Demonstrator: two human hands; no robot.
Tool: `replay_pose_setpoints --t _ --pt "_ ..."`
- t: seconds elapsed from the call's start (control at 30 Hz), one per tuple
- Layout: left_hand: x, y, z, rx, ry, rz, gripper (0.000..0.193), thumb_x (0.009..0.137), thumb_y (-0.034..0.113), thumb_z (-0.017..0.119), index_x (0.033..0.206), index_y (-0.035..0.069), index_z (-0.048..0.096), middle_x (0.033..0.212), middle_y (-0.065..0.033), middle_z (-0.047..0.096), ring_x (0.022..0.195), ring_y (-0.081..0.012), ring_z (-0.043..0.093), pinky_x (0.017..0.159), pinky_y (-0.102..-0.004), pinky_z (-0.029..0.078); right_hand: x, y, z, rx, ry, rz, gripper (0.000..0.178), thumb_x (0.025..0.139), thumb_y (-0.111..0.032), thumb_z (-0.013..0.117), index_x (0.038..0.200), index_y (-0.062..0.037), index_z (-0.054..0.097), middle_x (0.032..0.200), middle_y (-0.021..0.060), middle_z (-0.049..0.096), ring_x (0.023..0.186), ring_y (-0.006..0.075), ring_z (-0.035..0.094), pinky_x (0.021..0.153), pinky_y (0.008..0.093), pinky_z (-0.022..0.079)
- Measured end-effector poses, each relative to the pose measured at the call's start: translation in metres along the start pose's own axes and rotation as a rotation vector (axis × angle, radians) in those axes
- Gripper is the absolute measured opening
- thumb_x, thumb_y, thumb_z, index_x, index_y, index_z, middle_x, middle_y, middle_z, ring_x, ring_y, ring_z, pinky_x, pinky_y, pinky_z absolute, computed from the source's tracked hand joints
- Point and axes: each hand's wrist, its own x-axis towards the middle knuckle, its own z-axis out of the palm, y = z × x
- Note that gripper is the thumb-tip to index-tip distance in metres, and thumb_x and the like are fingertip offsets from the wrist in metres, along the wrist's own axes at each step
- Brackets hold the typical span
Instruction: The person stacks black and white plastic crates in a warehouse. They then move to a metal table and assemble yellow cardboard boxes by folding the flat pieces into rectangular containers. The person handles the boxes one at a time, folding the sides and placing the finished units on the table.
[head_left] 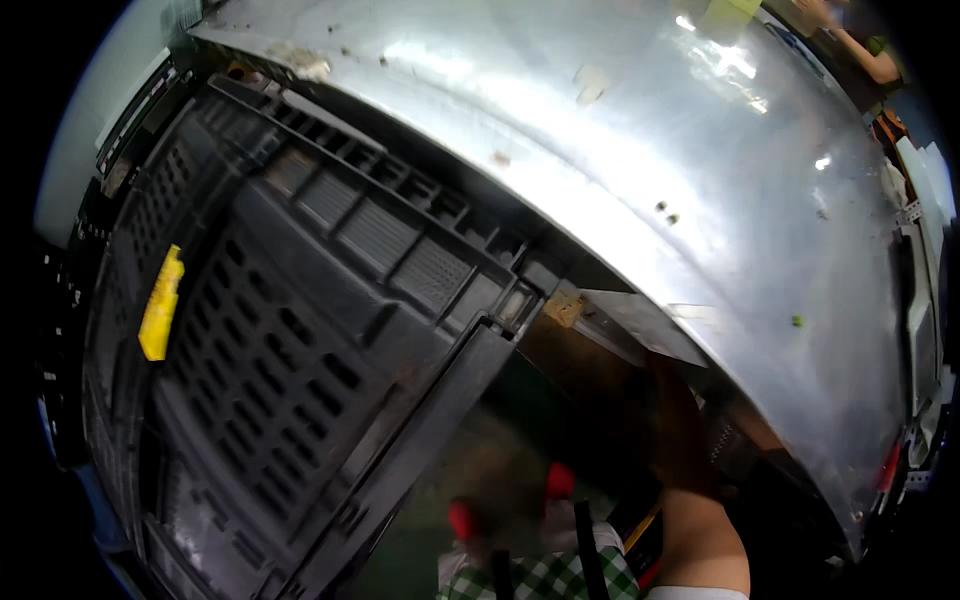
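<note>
My right arm rises from the lower edge and reaches under the overhanging rim of a shiny metal tabletop. Shadow and the table edge hide its hand, so I cannot see what the fingers do or hold. Nearest to that arm, below the tabletop, are a pale flat panel and a dark, brownish space. My left hand is out of the picture. To the left stands a large black slotted plastic crate, with a yellow strip-like piece on its side.
Red-tipped shoes and a green checked apron show at the bottom. Small dark specks and a green scrap lie on the tabletop. Another person's arm shows at the top right. The crate's corner sits close to the table edge.
</note>
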Motion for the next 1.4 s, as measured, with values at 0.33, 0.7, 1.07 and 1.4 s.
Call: replay_pose_setpoints --t 0.33,0.7,1.07,1.4 --pt "0.038 0.018 -0.035 0.033 -0.073 0.085 0.032 0.088 0.027 0.045 0.107 0.003 0.053 0.105 -0.0168 0.053 0.096 -0.0344 0.049 0.085 -0.0428 0.039 -0.235 -0.099 -0.129 0.383 0.022 -0.575 0.043 0.078 -0.033 0.052 0.105 -0.0006 0.055 0.114 0.0141 0.052 0.106 0.0267 0.05 0.089 0.0346 0.04" --pt "0.056 0.034 -0.05 -0.607 -0.009 0.033 0.048 0.081 0.014 0.059 0.122 0.001 0.04 0.127 -0.0217 0.036 0.118 -0.0357 0.035 0.098 -0.0434 0.03 -0.382 -0.039 -0.464 1.634 -0.123 -0.618 0.034 0.077 -0.009 0.056 0.109 0.0012 0.054 0.097 0.0038 0.06 0.088 0.0122 0.052 0.081 0.0268 0.039" --pt "0.178 0.312 -0.061 -1.681 -0.865 0.263 0.087 0.078 0.009 0.064 0.14 0.016 0.004 0.132 -0.0195 0.024 0.115 -0.0252 0.039 0.095 -0.0355 0.036 -0.31 0.025 -0.484 1.571 -0.294 -0.677 0.032 0.08 -0.016 0.06 0.106 0.0016 0.057 0.097 0.0028 0.061 0.091 0.01 0.053 0.084 0.0238 0.038" --pt "0.227 0.406 -0.066 -1.995 -1.415 0.054 0.06 0.075 0.003 0.064 0.13 0.01 0.04 0.118 -0.0054 0.053 0.108 -0.0166 0.051 0.091 -0.0306 0.042 -0.26 0.033 -0.47 1.499 -0.65 -0.87 0.045 0.083 -0.017 0.058 0.122 0.0006 0.044 0.118 0.006 0.046 0.107 0.0153 0.046 0.094 0.03 0.036"
